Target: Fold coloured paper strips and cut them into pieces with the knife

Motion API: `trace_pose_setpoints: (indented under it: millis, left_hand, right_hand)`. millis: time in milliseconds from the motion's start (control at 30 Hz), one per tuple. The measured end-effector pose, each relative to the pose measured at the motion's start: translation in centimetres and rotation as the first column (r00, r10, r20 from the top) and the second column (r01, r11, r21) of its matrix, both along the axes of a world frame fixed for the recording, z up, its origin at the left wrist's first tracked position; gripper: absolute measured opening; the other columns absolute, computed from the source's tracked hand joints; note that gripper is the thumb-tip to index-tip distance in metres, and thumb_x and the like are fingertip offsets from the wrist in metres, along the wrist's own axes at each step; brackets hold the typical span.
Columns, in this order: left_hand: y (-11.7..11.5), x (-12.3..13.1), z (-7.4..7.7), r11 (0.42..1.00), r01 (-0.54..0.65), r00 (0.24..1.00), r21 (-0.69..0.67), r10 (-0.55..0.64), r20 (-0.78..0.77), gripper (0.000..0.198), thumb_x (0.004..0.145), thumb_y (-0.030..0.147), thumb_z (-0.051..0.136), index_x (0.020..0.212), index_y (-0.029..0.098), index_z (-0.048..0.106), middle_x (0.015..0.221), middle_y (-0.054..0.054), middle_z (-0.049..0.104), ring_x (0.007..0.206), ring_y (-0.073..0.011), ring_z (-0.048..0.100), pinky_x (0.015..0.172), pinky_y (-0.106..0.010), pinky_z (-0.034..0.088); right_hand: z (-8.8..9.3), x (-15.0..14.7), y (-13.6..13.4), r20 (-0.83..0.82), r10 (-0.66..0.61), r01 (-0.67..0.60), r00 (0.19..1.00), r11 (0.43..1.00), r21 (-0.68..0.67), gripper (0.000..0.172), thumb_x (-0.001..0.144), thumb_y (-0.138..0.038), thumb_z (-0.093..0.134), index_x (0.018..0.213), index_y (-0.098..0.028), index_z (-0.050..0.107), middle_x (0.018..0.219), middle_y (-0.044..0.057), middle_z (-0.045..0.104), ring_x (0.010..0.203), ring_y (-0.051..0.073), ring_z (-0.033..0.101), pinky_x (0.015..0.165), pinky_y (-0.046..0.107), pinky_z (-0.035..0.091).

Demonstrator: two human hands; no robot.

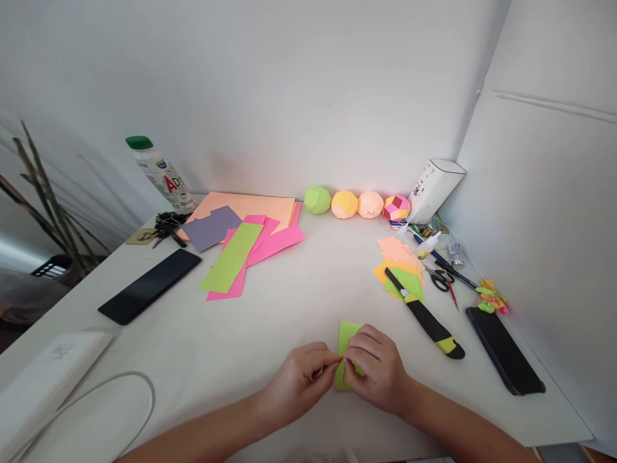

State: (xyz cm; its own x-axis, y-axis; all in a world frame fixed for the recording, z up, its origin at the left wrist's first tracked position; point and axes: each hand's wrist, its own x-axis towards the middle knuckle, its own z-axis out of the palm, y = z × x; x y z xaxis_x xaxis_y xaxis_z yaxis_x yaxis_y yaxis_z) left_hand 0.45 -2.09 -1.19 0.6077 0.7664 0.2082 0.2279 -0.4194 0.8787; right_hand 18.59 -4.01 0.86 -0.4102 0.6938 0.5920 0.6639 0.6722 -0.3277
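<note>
A piece of light green paper (pixel 348 334) is near the front of the white table, partly covered by my fingers. My left hand (pixel 306 378) is closed, thumb and index finger pinched at the paper's left edge. Over its middle and right side lies my right hand (pixel 378 368), fingers curled, its fingertips meeting the left ones at that edge. Whether anything small sits between the fingertips is too fine to see. To the right, a black and yellow utility knife (pixel 429 321) lies with its blade over orange and green paper pieces (pixel 409 280).
Green and pink paper strips (pixel 236 257) lie left of centre, near a dark phone (pixel 149 286). Several paper balls (pixel 344 204) line the wall. Scissors (pixel 439 280), pens and a glue bottle (pixel 428 245) crowd the right, beside another phone (pixel 504 350). A white cable (pixel 152 386) loops at left.
</note>
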Motion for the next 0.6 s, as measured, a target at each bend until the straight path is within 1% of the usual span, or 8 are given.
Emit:
trace_pose_setpoints:
  millis: [100, 200, 267, 367, 433, 500, 533, 600]
  left_hand:
    - [0.0, 0.0, 0.0, 1.000, -0.015, 0.999, -0.007, 0.016, 0.034, 0.022, 0.087, 0.016, 0.046, 0.075, 0.016, 0.065, 0.060, 0.000, 0.050, 0.057, -0.0110, 0.047, 0.053, -0.021, 0.036]
    - [0.1, 0.0, 0.3, 0.999, -0.020, 0.996, -0.036, 0.023, 0.082, 0.021, 0.086, 0.016, 0.046, 0.077, 0.016, 0.065, 0.061, 0.000, 0.053, 0.058, -0.0110, 0.049, 0.055, -0.021, 0.038]
    - [0.2, 0.1, 0.6, 0.994, -0.013, 0.994, -0.107, 0.025, 0.109, 0.020, 0.086, 0.018, 0.047, 0.077, 0.016, 0.065, 0.063, 0.000, 0.055, 0.059, -0.0111, 0.051, 0.057, -0.021, 0.039]
    - [0.4, 0.1, 0.9, 0.966, 0.012, 0.987, -0.258, 0.029, 0.156, 0.019, 0.087, 0.021, 0.048, 0.077, 0.017, 0.063, 0.063, 0.001, 0.056, 0.060, -0.0110, 0.051, 0.057, -0.021, 0.040]
    - [0.6, 0.0, 1.0, 0.952, 0.022, 0.984, -0.307, 0.034, 0.174, 0.019, 0.088, 0.024, 0.047, 0.075, 0.017, 0.060, 0.063, 0.002, 0.054, 0.059, -0.0105, 0.050, 0.056, -0.021, 0.040]
    - [0.7, -0.2, 1.0, 0.959, 0.003, 0.985, -0.284, 0.046, 0.166, 0.021, 0.087, 0.025, 0.049, 0.068, 0.018, 0.053, 0.062, 0.002, 0.050, 0.058, -0.0101, 0.046, 0.056, -0.021, 0.039]
    - [0.8, -0.2, 0.9, 0.965, -0.021, 0.986, -0.260, 0.063, 0.156, 0.023, 0.087, 0.026, 0.050, 0.066, 0.018, 0.048, 0.062, 0.003, 0.049, 0.058, -0.0100, 0.045, 0.056, -0.022, 0.039]
    - [1.0, -0.4, 0.7, 0.975, -0.085, 0.984, -0.206, 0.115, 0.137, 0.025, 0.087, 0.025, 0.049, 0.064, 0.020, 0.041, 0.063, 0.003, 0.047, 0.058, -0.0102, 0.043, 0.056, -0.022, 0.039]
  right_hand:
    - [-0.1, 0.1, 0.2, -0.059, 0.017, -0.018, 0.998, 1.000, -0.011, 0.017, 0.077, -0.003, 0.050, 0.071, -0.019, 0.053, 0.064, 0.002, 0.056, 0.062, 0.016, 0.044, 0.054, 0.028, 0.040]
    - [0.1, 0.3, 0.3, -0.124, 0.024, -0.030, 0.992, 0.999, -0.046, 0.015, 0.077, -0.004, 0.050, 0.073, -0.019, 0.054, 0.065, 0.003, 0.056, 0.063, 0.016, 0.046, 0.054, 0.028, 0.041]
    - [0.4, 0.3, 0.3, -0.147, 0.028, -0.040, 0.989, 0.996, -0.076, 0.014, 0.079, -0.006, 0.049, 0.075, -0.019, 0.055, 0.066, 0.003, 0.057, 0.063, 0.016, 0.047, 0.054, 0.029, 0.041]
    - [0.8, 0.2, 0.1, -0.168, 0.040, -0.059, 0.985, 0.992, -0.109, 0.014, 0.080, -0.007, 0.048, 0.077, -0.018, 0.055, 0.066, 0.004, 0.056, 0.062, 0.016, 0.047, 0.054, 0.029, 0.041]
    - [0.8, 0.2, 0.1, -0.180, 0.051, -0.073, 0.982, 0.990, -0.118, 0.013, 0.081, -0.007, 0.048, 0.078, -0.018, 0.055, 0.066, 0.004, 0.055, 0.062, 0.016, 0.047, 0.053, 0.028, 0.041]
    - [0.6, 0.6, 0.2, -0.188, 0.039, -0.063, 0.981, 0.991, -0.122, 0.013, 0.081, -0.008, 0.048, 0.077, -0.019, 0.054, 0.066, 0.003, 0.055, 0.062, 0.016, 0.047, 0.054, 0.029, 0.041]
    - [0.5, 1.0, 0.3, -0.189, 0.013, -0.036, 0.982, 0.992, -0.119, 0.013, 0.082, -0.008, 0.048, 0.076, -0.019, 0.053, 0.065, 0.003, 0.054, 0.062, 0.016, 0.047, 0.055, 0.029, 0.042]
    - [0.2, 2.1, 0.9, -0.175, -0.103, 0.088, 0.979, 0.992, -0.090, 0.015, 0.083, -0.010, 0.048, 0.073, -0.020, 0.050, 0.063, 0.001, 0.052, 0.061, 0.016, 0.048, 0.056, 0.029, 0.042]
